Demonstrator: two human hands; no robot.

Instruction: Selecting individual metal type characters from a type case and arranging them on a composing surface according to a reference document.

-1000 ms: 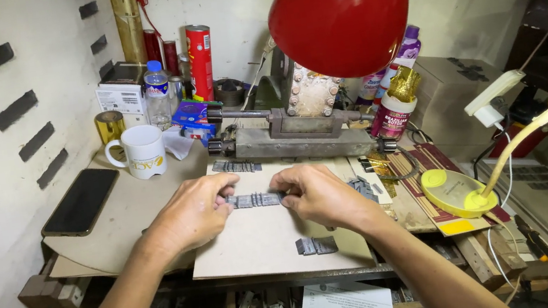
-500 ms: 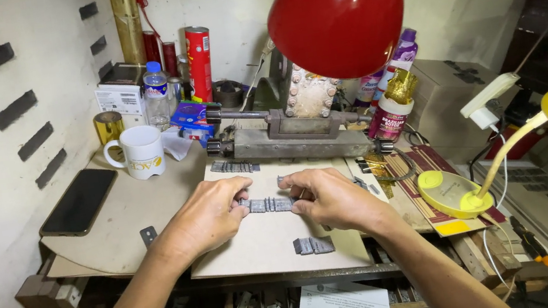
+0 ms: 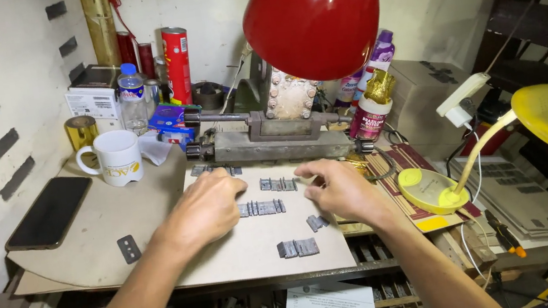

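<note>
Both my hands rest on a grey card sheet (image 3: 253,255) on the workbench. My left hand (image 3: 201,210) lies palm down, fingers curled, just left of a short row of small grey metal blocks (image 3: 262,208). My right hand (image 3: 337,191) sits to the right of that row, fingertips near another small group of blocks (image 3: 278,184). Neither hand visibly grips anything. More blocks lie near the sheet's front edge (image 3: 297,248) and beside my right hand (image 3: 316,222).
A long metal vise-like tool (image 3: 279,142) lies behind the sheet. A white mug (image 3: 117,158), black phone (image 3: 49,213), bottles and cans stand at back left. A red lamp shade (image 3: 318,10) hangs overhead; a yellow desk lamp (image 3: 543,117) stands right.
Both hands have let go of the row of blocks held between them and moved slightly apart. The row now lies free on the sheet.
</note>
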